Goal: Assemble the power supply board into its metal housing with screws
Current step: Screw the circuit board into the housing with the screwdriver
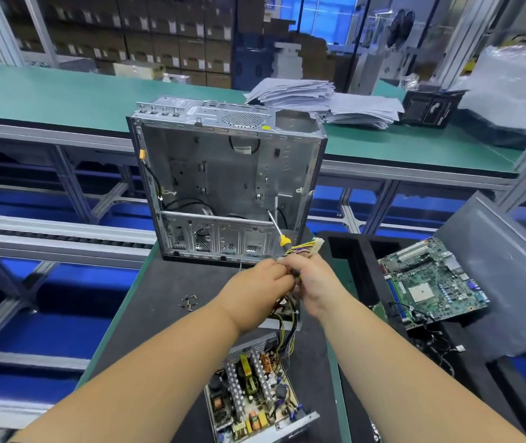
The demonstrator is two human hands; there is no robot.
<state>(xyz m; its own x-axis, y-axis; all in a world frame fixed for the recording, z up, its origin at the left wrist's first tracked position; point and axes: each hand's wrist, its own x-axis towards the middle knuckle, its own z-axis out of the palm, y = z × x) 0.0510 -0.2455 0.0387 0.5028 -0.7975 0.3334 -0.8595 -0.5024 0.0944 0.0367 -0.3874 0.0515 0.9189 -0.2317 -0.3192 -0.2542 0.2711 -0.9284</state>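
Both hands meet over the dark table mat — the left hand [256, 279] and right hand [311, 278] each pinch the wire bundle [300, 247] rising from the power supply board [252, 388], which sits in its metal housing [300, 422] at the near edge. Loose screws [188, 301] lie to the left; a yellow-handled screwdriver [279, 230] leans against the open computer case [226, 183] beyond.

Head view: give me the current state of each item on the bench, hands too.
Left hand: grips the wire bundle.
Right hand: grips the wire bundle and screwdriver.
Wire bundle: lifted, still attached to the board.
Screwdriver: held, tip pointing into the case.
Power supply board: in its open housing, uncovered.
Computer case: open, empty.
Screws: loose on the mat.
Motherboard: out, on the tray.
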